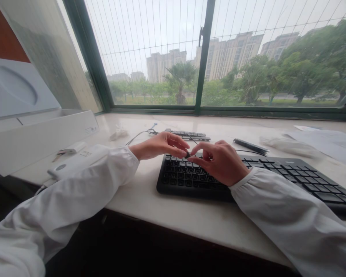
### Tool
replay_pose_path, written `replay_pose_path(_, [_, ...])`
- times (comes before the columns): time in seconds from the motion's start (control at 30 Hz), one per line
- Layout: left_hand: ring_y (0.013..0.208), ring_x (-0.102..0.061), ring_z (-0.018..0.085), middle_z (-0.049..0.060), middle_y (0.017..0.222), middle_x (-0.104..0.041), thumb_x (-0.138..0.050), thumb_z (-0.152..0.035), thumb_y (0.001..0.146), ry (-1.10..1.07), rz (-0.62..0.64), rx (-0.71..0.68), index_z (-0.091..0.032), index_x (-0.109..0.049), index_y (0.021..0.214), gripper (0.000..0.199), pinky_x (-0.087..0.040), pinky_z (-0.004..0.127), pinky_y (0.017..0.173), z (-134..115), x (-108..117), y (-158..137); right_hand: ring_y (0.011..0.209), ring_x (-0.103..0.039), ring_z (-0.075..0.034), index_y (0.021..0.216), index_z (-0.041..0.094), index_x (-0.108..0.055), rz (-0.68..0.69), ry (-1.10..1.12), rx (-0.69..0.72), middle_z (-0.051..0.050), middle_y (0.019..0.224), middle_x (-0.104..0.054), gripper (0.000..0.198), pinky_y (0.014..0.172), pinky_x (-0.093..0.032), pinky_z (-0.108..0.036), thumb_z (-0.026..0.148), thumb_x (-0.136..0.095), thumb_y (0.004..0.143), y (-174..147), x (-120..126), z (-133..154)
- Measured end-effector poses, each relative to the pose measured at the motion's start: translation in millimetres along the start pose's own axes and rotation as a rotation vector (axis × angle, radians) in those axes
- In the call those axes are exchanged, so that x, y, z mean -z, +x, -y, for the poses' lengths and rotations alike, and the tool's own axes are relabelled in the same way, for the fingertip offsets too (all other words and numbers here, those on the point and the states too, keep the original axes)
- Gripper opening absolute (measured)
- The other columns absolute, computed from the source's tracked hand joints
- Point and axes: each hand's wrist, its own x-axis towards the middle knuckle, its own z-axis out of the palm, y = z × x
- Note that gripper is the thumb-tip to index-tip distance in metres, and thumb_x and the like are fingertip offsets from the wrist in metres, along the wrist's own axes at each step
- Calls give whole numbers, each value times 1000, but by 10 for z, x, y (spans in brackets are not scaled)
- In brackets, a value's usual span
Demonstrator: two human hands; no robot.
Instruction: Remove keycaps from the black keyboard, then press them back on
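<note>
A black keyboard [190, 192] lies on the pale sill, several of its sockets at the left bare of keycaps, while the right part carries its caps. Above its back left part, my left hand [165, 146] pinches a small dark keycap [187, 154] between thumb and fingers. My right hand [222, 163] comes in from the other side, its thumb and index fingertip closed at the same keycap. Fingers cover part of the piece, so its face cannot be made out. Loose dark keycaps [200, 136] lie in rows behind my hands.
A black bar-shaped object [250, 147] lies behind the keyboard. To the left are a thin cable [144, 132], a white device [77, 158], keys [57, 157] and a white box [54, 134]. Papers [328, 142] and clear plastic [288, 147] lie at right. The sill's front edge [173, 223] is near.
</note>
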Motion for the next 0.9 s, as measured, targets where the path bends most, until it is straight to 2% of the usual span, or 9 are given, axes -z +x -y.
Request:
replay_pose_path(0.1, [77,-68,13,6,82,-73,-82,-23,69,43,-8,42,-15,-74,99,32,-55,23,71,-24,39,-14,47,-50,-9,91,27,-71,22,11,17,8,51,-54,27,75,-38,-28,52,-64,84,3,-2,15])
replay_pose_path(0.27, [75,-67,13,7,84,-74,-80,-29,72,97,-44,31,-16,-72,105,36,-53,21,63,-65,-9,-48,48,-51,-9,96,26,-70,16,-1,24,8,52,-54,24,71,-39,-27,47,-66,84,7,-3,21])
replay_pose_path(0.53, [70,-67,11,5,76,-72,-80,-31,72,115,-120,-21,-17,-70,110,42,-52,19,59,-29,-92,-55,49,-51,-8,99,27,-68,-30,-13,33,10,54,-55,23,80,-38,-32,45,-68,84,-6,29,31])
replay_pose_path(0.6, [69,-67,11,5,78,-72,-79,-33,73,133,-149,-67,-16,-70,108,41,-54,19,59,-14,-111,-49,48,-51,-8,97,26,-68,-39,-17,34,10,54,-55,23,81,-37,-32,45,-69,83,-8,27,25])
replay_pose_path(0.73, [67,-68,12,8,91,-74,-78,-36,73,289,-234,-255,-13,-73,97,34,-58,22,57,-17,-147,-57,48,-52,-9,94,26,-69,-76,-27,18,10,52,-55,23,82,-38,-32,45,-71,81,-5,21,-4])
replay_pose_path(0.83, [60,-66,9,7,94,-74,-79,-37,73,455,-233,-349,-15,-74,95,31,-56,19,52,-45,-160,-87,46,-50,-8,92,25,-70,-87,-7,9,10,51,-53,24,81,-40,-31,46,-70,81,-2,35,-13])
replay_pose_path(0.9, [58,-65,7,6,93,-75,-78,-36,74,515,-221,-376,-16,-74,95,30,-54,16,51,-59,-163,-107,45,-47,-7,90,24,-71,-81,33,-10,9,50,-51,26,72,-42,-27,49,-70,81,-2,46,-11])
